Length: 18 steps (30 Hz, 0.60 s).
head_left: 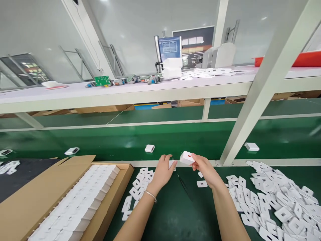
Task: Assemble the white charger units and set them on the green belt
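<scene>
My right hand [204, 169] pinches a small white charger-like block [187, 158] with a reddish slot on its face, raised near the bench's far edge. To its left, my left hand [162, 170] has its fingers apart and bent over a white piece [173, 165], partly hidden by the thumb; firm contact cannot be made out. A pair of dark tweezers [184, 186] lies on the green bench between my forearms. Just under my right hand is a flat white plate [202, 184] with a slot. More such plates [142, 182] lie beside my left forearm.
An open cardboard box [121, 187] with rows of white blocks stands at left. A large heap of white plates [283, 201] spreads at right. White blocks, one here [149, 148], sit on the green conveyor belt [120, 137] behind. A slanted white post [260, 83] rises at right.
</scene>
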Tool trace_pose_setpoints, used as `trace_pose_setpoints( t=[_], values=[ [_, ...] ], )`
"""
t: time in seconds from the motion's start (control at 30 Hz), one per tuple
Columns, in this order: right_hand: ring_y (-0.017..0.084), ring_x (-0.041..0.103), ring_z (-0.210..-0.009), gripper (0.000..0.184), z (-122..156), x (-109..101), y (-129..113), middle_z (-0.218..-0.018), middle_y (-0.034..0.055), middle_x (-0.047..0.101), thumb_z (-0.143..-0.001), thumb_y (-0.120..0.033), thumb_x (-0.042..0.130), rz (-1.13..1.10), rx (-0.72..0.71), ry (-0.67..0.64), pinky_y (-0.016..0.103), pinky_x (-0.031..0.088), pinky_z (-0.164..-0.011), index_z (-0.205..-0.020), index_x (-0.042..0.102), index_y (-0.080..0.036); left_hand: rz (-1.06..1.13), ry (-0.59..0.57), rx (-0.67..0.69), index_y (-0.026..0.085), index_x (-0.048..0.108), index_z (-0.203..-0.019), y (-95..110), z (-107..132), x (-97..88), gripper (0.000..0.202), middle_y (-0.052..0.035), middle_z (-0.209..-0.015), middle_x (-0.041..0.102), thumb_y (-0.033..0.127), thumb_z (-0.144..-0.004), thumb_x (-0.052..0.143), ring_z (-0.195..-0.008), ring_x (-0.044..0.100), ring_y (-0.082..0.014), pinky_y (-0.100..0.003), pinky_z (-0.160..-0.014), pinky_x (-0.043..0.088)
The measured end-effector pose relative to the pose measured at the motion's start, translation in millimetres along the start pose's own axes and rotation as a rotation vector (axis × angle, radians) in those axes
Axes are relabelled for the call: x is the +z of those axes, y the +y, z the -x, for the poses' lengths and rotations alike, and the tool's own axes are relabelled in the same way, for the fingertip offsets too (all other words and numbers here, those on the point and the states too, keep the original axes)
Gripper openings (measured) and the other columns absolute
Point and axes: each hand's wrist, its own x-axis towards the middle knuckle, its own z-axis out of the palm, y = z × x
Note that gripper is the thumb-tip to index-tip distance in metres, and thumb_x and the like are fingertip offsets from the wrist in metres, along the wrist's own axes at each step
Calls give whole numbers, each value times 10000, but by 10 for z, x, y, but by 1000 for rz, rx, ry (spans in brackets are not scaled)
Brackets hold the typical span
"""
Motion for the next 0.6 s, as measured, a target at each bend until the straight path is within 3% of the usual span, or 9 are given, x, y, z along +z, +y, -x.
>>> trace_pose_setpoints(
  t=[0.1,0.2,0.27,0.37,0.47,0.6],
  values=[
    [172,514,-644,593,54,130,-80,-655,9,573,-895,-745,559,-30,-25,-25,324,463,-653,-675,638,-200,287,12,69,233,518,-1447,312,120,-167,492,-66,-1009,681,456,-1118,228,-887,688,-215,-367,-840,568],
    [199,589,-772,471,119,202,-152,-818,33,677,-942,-647,581,62,-85,-62,325,489,-716,-849,721,-207,580,-18,117,262,575,-1424,553,224,-282,524,-30,-812,669,524,-1109,248,-703,633,-205,-337,-680,536],
    [212,619,-868,406,161,234,-184,-938,35,708,-958,-606,598,121,-111,-72,330,503,-773,-994,745,-230,640,-18,130,267,654,-1318,633,251,-318,486,-53,-932,716,543,-1095,322,-740,639,-201,-331,-690,530],
    [195,599,-821,438,217,297,-209,-881,9,663,-1009,-619,516,196,-103,-67,315,480,-721,-1160,714,-259,709,-2,166,252,693,-1202,662,239,-334,445,-77,-1173,723,543,-1083,379,-903,673,-216,-338,-786,549],
    [179,537,-733,468,260,399,-216,-786,-15,580,-1043,-624,431,206,-128,-39,302,426,-653,-1204,669,-255,785,5,174,241,691,-1165,656,222,-338,427,-78,-1162,723,545,-1077,403,-942,685,-222,-345,-824,556],
    [166,476,-674,433,295,520,-207,-744,-28,522,-1030,-604,472,185,-203,27,295,374,-614,-1154,656,-233,827,19,170,232,698,-1108,652,240,-356,422,-87,-1136,718,552,-1072,425,-1015,684,-246,-370,-884,558]
  ],
)
